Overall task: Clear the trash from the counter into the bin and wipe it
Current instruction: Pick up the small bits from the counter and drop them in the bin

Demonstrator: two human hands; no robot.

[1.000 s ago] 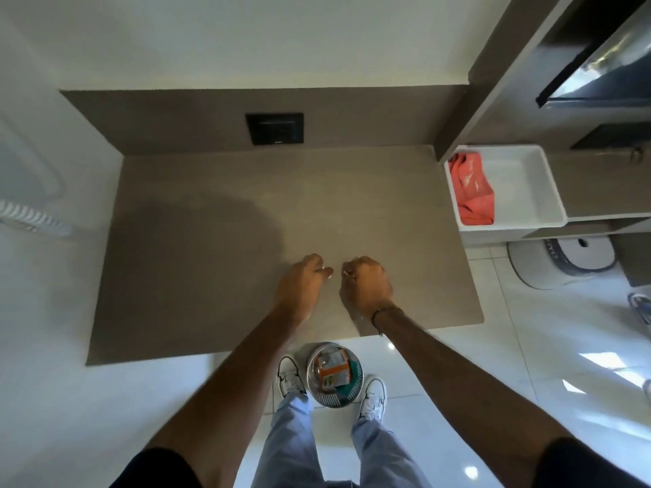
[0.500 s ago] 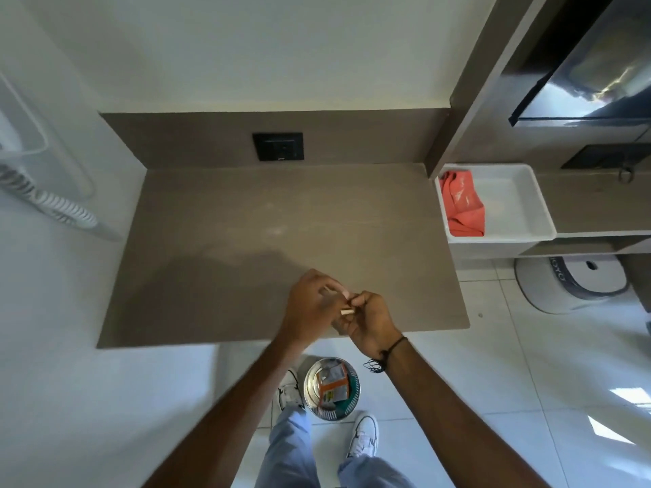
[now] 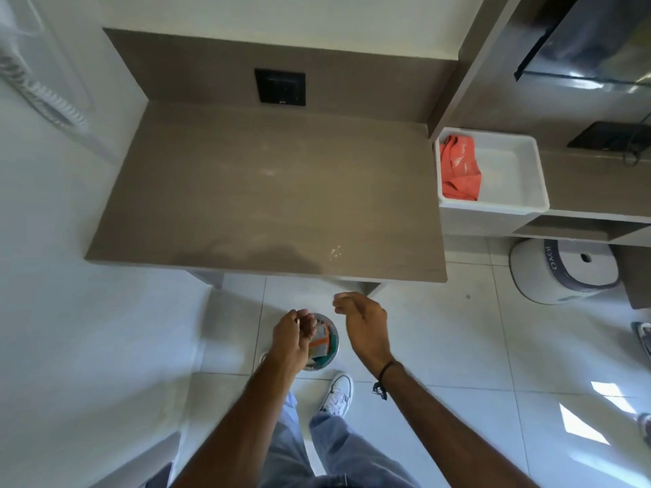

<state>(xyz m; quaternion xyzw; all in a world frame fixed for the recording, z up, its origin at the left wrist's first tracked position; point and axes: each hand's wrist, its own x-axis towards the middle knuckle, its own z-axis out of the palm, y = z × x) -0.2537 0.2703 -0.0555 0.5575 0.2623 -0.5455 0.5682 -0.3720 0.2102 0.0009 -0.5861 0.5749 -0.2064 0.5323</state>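
The brown counter (image 3: pixel 246 191) lies ahead, bare apart from a few pale specks (image 3: pixel 334 251) near its front edge. Below that edge, a small round metal bin (image 3: pixel 333 348) stands on the floor between my feet, with orange and teal packaging inside. My left hand (image 3: pixel 294 334) hovers over the bin's left side, its fingers curled around a small pale scrap (image 3: pixel 298 323). My right hand (image 3: pixel 363 322) hangs beside it to the right, fingers loosely apart and holding nothing. An orange cloth (image 3: pixel 459 170) lies crumpled in a white tray (image 3: pixel 528 206) right of the counter.
A black wall socket (image 3: pixel 280 87) sits in the backsplash. A coiled white cord (image 3: pixel 45 96) hangs on the left wall. A round white and grey device (image 3: pixel 563 269) stands on the tiled floor under the right-hand shelf. A dark cabinet rises at the upper right.
Both hands have come off the counter's front edge and dropped below it. The left hand now holds the scrap over the bin, and the right hand has let go and parted from it.
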